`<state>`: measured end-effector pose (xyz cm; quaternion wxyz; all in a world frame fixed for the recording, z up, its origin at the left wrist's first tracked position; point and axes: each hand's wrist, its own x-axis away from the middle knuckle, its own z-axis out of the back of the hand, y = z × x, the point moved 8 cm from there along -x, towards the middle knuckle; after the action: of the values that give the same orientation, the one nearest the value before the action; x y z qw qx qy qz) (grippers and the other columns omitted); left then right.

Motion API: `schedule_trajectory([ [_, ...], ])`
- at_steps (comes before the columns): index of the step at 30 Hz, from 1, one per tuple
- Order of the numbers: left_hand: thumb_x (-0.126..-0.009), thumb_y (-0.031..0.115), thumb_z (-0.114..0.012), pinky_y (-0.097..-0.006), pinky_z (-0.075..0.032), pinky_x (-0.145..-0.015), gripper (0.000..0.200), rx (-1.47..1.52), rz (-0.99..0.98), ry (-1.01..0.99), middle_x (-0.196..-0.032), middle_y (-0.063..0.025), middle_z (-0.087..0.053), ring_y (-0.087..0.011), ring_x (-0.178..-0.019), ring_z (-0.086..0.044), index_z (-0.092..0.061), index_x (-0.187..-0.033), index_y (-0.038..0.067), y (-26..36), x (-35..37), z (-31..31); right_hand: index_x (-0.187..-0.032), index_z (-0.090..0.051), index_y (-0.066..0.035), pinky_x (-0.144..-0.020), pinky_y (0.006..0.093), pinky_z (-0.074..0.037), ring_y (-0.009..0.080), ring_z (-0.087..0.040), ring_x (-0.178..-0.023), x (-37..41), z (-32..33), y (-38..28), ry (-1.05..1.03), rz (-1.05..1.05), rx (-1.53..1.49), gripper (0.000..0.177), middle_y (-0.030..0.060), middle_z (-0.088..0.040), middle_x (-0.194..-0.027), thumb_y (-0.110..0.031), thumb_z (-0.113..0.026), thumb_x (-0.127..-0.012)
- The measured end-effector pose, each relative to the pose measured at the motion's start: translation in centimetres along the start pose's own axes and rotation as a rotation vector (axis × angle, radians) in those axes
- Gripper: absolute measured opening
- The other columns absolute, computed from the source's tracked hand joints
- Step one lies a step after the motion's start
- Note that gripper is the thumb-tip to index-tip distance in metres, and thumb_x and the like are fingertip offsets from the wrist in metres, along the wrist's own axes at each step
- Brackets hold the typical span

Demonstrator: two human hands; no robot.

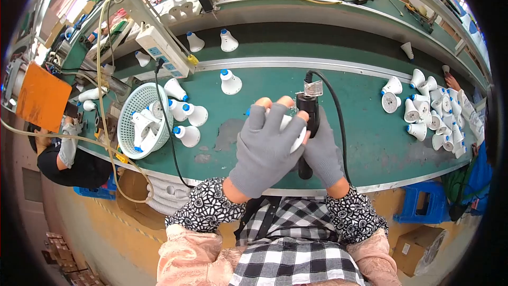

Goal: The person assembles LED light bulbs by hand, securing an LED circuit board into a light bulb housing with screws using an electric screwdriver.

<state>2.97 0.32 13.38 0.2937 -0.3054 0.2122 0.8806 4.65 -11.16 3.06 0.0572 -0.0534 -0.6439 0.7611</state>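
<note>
My left hand, in a grey fingerless glove, is closed around a white cone-shaped bulb housing. Most of that housing is hidden behind the fingers; its white rim shows beside the thumb. My right hand, gloved the same way, wraps a black corded power tool held upright against the housing. A cord with a tag leaves the tool's top, and its lower end shows below the hands. Beyond my left hand, a single bulb housing with a blue tip stands on the green bench.
At left, a pale green basket holds several housings, with more beside it. A large cluster of housings covers the bench's right end. A power strip hangs on the post. Other people work at both ends; one person's hand shows at right.
</note>
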Motion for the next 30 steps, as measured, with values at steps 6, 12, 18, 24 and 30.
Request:
schedule_trajectory([
  [6,-0.067,0.023,-0.082,-0.0366,-0.047,-0.078,0.036,-0.092,-0.018,0.068,-0.112,-0.0042,-0.054,-0.03,-0.103,-0.047,-0.066,-0.099,0.016,-0.2,0.4,-0.5,-0.129,-0.047,-0.004,-0.087,0.0354,-0.048,0.0239,-0.061,-0.104,0.6,0.0,1.8,0.022,-0.082,0.112,0.054,0.0152,-0.06,-0.114,-0.021,-0.07,-0.083],
  [12,-0.067,0.019,-0.08,-0.0372,-0.047,-0.08,0.035,-0.007,0.005,0.113,-0.108,-0.0054,-0.055,-0.0295,-0.103,-0.048,-0.066,-0.099,0.015,-1.0,0.4,-0.2,-0.125,-0.052,-0.002,-0.074,0.0314,-0.05,0.0186,-0.063,-0.088,0.9,0.3,0.8,0.05,0.04,0.114,0.049,0.01,-0.064,-0.099,-0.014,-0.07,-0.081],
  [18,-0.095,0.037,-0.055,-0.0328,-0.053,-0.071,0.034,1.676,1.06,0.031,-0.094,-0.0075,-0.061,-0.0168,-0.082,-0.061,-0.061,-0.104,0.005,-7.8,7.6,-5.4,-0.111,-0.053,-0.002,-0.064,0.0266,-0.046,0.011,-0.054,-0.066,3.2,7.8,-1.9,0.324,0.097,-0.579,0.031,0.0024,-0.054,-0.071,-0.009,-0.062,-0.082],
  [24,-0.1,0.042,-0.042,-0.0289,-0.052,-0.066,0.046,1.606,1.317,-0.033,-0.087,-0.0055,-0.062,-0.0128,-0.076,-0.061,-0.059,-0.109,0.0,-3.0,13.1,-7.3,-0.102,-0.042,-0.009,-0.064,0.0285,-0.041,0.0117,-0.044,-0.061,7.6,10.1,-6.7,0.342,0.481,-0.971,0.022,-0.0011,-0.037,-0.072,-0.014,-0.057,-0.086],
  [30,-0.1,0.041,-0.04,-0.0242,-0.049,-0.068,0.046,1.436,1.284,-0.019,-0.089,-0.0054,-0.062,-0.0106,-0.079,-0.061,-0.058,-0.111,0.001,-2.2,13.2,-6.9,-0.101,-0.041,-0.01,-0.064,0.0348,-0.051,0.0166,-0.056,-0.058,9.5,9.7,-7.0,0.274,0.601,-0.866,0.03,0.0052,-0.051,-0.076,-0.01,-0.065,-0.084],
])
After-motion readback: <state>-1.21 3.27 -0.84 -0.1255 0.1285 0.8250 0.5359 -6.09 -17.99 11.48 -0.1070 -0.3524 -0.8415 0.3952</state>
